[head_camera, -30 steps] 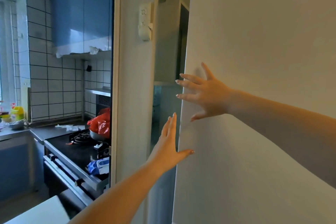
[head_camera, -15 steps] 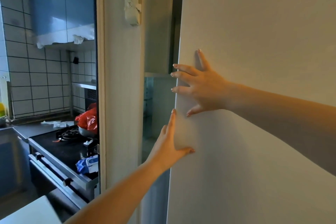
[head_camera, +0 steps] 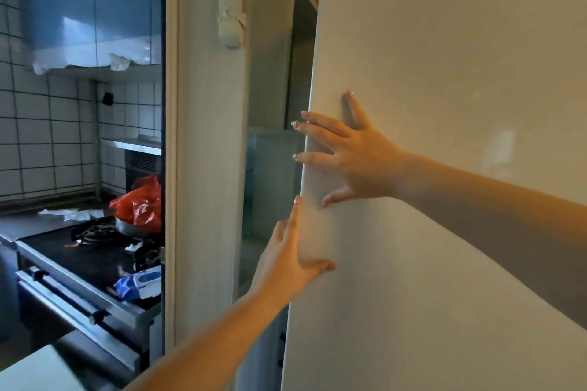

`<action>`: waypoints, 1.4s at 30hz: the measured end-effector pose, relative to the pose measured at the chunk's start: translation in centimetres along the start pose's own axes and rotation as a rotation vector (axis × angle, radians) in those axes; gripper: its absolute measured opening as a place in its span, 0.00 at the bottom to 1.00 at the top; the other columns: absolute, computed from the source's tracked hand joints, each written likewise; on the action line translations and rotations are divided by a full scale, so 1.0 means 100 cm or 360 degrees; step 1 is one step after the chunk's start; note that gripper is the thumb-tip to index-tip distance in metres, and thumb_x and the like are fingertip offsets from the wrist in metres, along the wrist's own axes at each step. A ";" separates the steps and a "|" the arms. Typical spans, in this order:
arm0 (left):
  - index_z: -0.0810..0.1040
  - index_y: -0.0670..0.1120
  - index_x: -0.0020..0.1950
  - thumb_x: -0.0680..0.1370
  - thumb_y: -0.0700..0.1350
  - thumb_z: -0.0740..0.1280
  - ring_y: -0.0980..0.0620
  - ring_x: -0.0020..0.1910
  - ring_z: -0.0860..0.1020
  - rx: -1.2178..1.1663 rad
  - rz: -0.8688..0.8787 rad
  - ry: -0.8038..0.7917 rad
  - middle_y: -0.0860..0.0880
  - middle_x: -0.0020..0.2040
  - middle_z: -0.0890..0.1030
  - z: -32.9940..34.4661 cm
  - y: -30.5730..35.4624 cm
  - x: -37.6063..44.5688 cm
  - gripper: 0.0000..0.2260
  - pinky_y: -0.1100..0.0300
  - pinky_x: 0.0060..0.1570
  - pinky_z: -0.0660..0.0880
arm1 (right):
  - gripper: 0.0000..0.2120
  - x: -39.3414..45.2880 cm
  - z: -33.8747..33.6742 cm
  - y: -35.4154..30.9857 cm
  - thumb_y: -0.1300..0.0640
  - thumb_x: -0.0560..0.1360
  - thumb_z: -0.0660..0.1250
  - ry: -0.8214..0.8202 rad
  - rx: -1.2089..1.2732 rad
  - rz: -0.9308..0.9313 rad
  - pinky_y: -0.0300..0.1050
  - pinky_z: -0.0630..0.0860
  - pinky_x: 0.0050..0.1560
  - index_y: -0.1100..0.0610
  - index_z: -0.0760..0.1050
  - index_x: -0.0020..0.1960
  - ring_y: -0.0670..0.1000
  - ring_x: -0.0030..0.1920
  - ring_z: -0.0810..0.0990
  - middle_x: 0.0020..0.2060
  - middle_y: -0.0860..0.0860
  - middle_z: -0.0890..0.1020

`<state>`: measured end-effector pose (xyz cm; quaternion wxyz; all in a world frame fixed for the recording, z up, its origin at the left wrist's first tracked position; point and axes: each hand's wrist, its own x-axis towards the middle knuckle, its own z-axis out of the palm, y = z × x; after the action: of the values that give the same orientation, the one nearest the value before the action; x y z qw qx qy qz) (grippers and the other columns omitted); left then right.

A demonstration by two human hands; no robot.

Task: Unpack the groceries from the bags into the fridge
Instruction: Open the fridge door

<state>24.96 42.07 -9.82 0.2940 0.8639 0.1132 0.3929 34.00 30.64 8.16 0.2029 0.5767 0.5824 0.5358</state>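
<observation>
The fridge door (head_camera: 444, 168) fills the frame from 12 to 5 o'clock. The right hand (head_camera: 359, 159) lies flat on it near its left edge, fingers spread and straight, gripping nothing. At 7 o'clock of it, the left hand (head_camera: 287, 260) touches the door's edge with straight fingers and its thumb on the front. At 9 o'clock, a red bag (head_camera: 139, 203) sits on the stove (head_camera: 79, 247).

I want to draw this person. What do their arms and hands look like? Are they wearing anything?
Both arms are bare, with no sleeves in view. The left hand and right hand wear no gloves. The nails are long and look painted with something pale and shiny. No watch or bracelet shows. Whether there is a ring is too blurry to tell.
</observation>
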 end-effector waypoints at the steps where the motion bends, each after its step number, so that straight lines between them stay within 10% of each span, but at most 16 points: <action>1: 0.27 0.71 0.63 0.65 0.61 0.74 0.58 0.53 0.69 -0.0014 0.0009 0.0024 0.54 0.64 0.64 -0.002 0.003 -0.008 0.53 0.62 0.51 0.73 | 0.40 -0.004 -0.009 -0.003 0.28 0.64 0.65 0.0002 -0.0002 0.0017 0.75 0.47 0.67 0.49 0.68 0.70 0.59 0.75 0.53 0.74 0.58 0.60; 10: 0.42 0.63 0.69 0.70 0.53 0.73 0.60 0.64 0.64 -0.0212 0.0268 -0.0009 0.56 0.65 0.63 -0.028 0.033 -0.089 0.43 0.63 0.65 0.66 | 0.51 -0.064 -0.090 -0.047 0.34 0.63 0.70 0.0044 0.0201 0.0589 0.71 0.53 0.68 0.54 0.52 0.76 0.60 0.75 0.49 0.75 0.60 0.53; 14: 0.40 0.66 0.70 0.72 0.53 0.72 0.58 0.72 0.56 -0.0279 0.0351 -0.0074 0.54 0.74 0.56 -0.031 0.052 -0.124 0.43 0.62 0.70 0.58 | 0.51 -0.096 -0.127 -0.068 0.34 0.64 0.68 -0.0085 0.0357 0.0861 0.70 0.51 0.70 0.54 0.50 0.77 0.59 0.76 0.46 0.76 0.59 0.49; 18: 0.35 0.70 0.67 0.73 0.55 0.70 0.67 0.72 0.44 -0.0390 0.0375 -0.0223 0.63 0.75 0.42 -0.029 0.074 -0.156 0.44 0.81 0.62 0.48 | 0.49 -0.127 -0.165 -0.088 0.33 0.66 0.64 -0.0132 0.0613 0.1102 0.67 0.49 0.70 0.50 0.46 0.77 0.57 0.76 0.41 0.76 0.56 0.44; 21: 0.31 0.74 0.65 0.73 0.54 0.70 0.62 0.74 0.49 -0.0469 0.0387 -0.0349 0.60 0.77 0.42 -0.027 0.098 -0.178 0.46 0.70 0.68 0.55 | 0.48 -0.148 -0.189 -0.096 0.36 0.68 0.67 -0.0129 0.0752 0.1238 0.65 0.50 0.72 0.46 0.42 0.76 0.54 0.76 0.38 0.76 0.54 0.41; 23: 0.30 0.76 0.64 0.73 0.53 0.70 0.59 0.74 0.54 -0.0504 0.0407 -0.0418 0.60 0.77 0.43 -0.026 0.114 -0.193 0.47 0.62 0.69 0.60 | 0.48 -0.162 -0.207 -0.101 0.37 0.68 0.67 -0.0106 0.0848 0.1302 0.60 0.49 0.73 0.46 0.41 0.76 0.53 0.76 0.38 0.76 0.53 0.40; 28: 0.32 0.70 0.67 0.74 0.51 0.70 0.83 0.61 0.40 -0.0432 0.0532 -0.0412 0.61 0.75 0.39 -0.018 0.153 -0.233 0.46 0.87 0.53 0.50 | 0.43 -0.202 -0.253 -0.114 0.42 0.72 0.66 -0.0017 0.1156 0.1475 0.43 0.49 0.69 0.44 0.41 0.76 0.49 0.76 0.41 0.76 0.49 0.40; 33: 0.39 0.67 0.71 0.73 0.51 0.71 0.73 0.70 0.42 -0.0578 0.0511 -0.0369 0.60 0.76 0.41 0.001 0.208 -0.282 0.44 0.80 0.62 0.48 | 0.42 -0.255 -0.291 -0.128 0.46 0.74 0.66 0.0028 0.1325 0.1607 0.25 0.43 0.66 0.46 0.41 0.76 0.44 0.75 0.42 0.76 0.47 0.45; 37: 0.38 0.67 0.71 0.71 0.49 0.74 0.66 0.71 0.50 -0.0779 0.0270 -0.0332 0.59 0.74 0.50 0.032 0.263 -0.323 0.48 0.66 0.68 0.51 | 0.41 -0.303 -0.324 -0.133 0.52 0.74 0.68 0.0080 0.1429 0.1840 0.46 0.53 0.74 0.51 0.44 0.76 0.47 0.75 0.50 0.75 0.49 0.54; 42: 0.42 0.61 0.71 0.71 0.43 0.74 0.65 0.70 0.51 -0.0893 0.0139 -0.0408 0.60 0.72 0.53 0.056 0.316 -0.353 0.46 0.77 0.63 0.50 | 0.42 -0.357 -0.348 -0.141 0.56 0.72 0.70 0.0125 0.1514 0.2057 0.52 0.67 0.68 0.47 0.46 0.76 0.45 0.71 0.61 0.71 0.47 0.63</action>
<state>4.49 -0.69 -15.47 0.5157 0.7957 -0.0750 0.3088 6.88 -11.32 -5.63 -0.4355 0.8052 0.3058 0.2615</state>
